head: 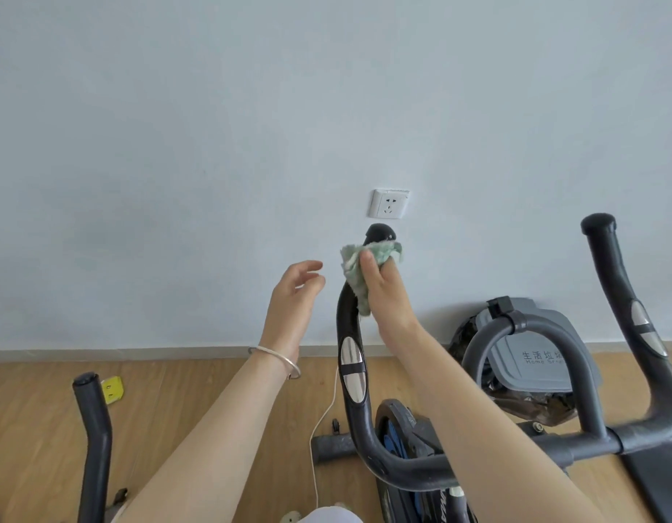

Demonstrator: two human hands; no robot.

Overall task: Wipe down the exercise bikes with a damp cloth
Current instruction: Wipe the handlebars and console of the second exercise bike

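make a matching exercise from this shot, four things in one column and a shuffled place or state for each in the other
Column A
1. green cloth
2. left hand
3. wall socket
4. silver bangle

Column B
a. worn on the left wrist
b. gripped by the right hand against the handlebar
c. open, holding nothing
d. on the wall, just above the handlebar tip

Pairs: 1-b, 2-c, 3-d, 4-a
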